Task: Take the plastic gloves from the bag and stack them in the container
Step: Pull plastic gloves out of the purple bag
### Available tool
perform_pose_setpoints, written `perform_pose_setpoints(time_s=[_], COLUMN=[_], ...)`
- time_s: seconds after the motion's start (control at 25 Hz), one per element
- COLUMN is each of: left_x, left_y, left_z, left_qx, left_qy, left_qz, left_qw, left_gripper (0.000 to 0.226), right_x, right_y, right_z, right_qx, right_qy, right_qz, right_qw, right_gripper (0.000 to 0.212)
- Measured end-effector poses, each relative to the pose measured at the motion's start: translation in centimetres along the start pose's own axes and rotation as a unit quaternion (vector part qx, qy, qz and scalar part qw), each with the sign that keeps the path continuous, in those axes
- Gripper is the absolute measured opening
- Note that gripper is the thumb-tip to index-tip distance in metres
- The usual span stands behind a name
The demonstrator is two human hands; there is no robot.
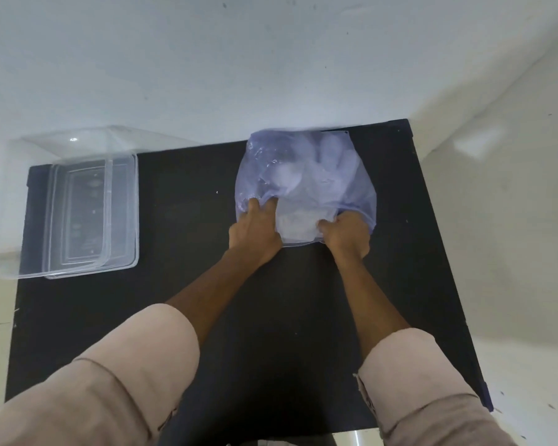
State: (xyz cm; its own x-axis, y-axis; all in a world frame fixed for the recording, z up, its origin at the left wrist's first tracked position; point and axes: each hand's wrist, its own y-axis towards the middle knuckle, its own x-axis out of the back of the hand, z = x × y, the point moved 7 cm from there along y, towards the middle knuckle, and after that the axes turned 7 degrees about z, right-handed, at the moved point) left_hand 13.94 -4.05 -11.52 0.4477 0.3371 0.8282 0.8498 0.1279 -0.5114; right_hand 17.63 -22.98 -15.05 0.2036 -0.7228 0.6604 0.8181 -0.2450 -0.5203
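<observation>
A person's left hand (pixel 255 230) and right hand (pixel 347 235) grip the mouth of a translucent bluish plastic bag (pixel 303 175) on the black counter (pixel 187 194), apparently opening it, the pale crumpled plastic gloves (pixel 298 220) inside yet to be drawn out toward the clear rectangular plastic container (pixel 123 217) well apart at left.

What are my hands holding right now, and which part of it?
Both hands hold the bluish plastic bag at its near, open edge: the left hand on its left side, the right hand on its right.
</observation>
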Motion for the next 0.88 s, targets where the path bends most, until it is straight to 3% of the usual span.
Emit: perform_pose_setpoints(time_s=[0.08,0.16,0.28,0.44,0.52,0.72,0.88], left_x=[0.3,0.7,0.5,0.0,0.0,0.2,-0.2], left_y=[0.3,0.7,1.2,1.6,1.5,1.2,0.6], left_z=[0.0,-0.2,-0.6,-0.9,-1.0,-0.4,0.7], left_qx=[-0.008,-0.021,-0.047,-0.056,-0.058,-0.053,-0.051], left_qy=[-0.027,-0.043,-0.068,-0.079,-0.081,-0.059,-0.02], left_qz=[0.013,0.0,-0.012,0.006,0.002,-0.006,0.019], left_qw=[1.0,0.999,0.996,0.995,0.995,0.997,0.998], left_gripper=[0.074,0.071,0.069,0.076,0.078,0.078,0.082], right_x=[0.0,-0.6,-4.3,-7.1,-7.4,-5.6,-3.1], right_y=[-0.2,-0.9,-2.5,-3.8,-3.9,-3.3,-5.6], right_z=[0.8,0.7,-0.2,0.4,0.8,1.0,-2.0], right_qx=[0.032,0.016,-0.122,-0.221,-0.228,-0.139,-0.104], right_qy=[0.101,0.281,0.58,0.638,0.654,0.653,0.659], right_qz=[-0.001,0.004,0.079,0.094,0.066,0.012,0.037], right_qw=[0.994,0.96,0.802,0.732,0.719,0.744,0.744], right_gripper=[0.024,0.023,0.027,0.044,0.049,0.038,0.031])
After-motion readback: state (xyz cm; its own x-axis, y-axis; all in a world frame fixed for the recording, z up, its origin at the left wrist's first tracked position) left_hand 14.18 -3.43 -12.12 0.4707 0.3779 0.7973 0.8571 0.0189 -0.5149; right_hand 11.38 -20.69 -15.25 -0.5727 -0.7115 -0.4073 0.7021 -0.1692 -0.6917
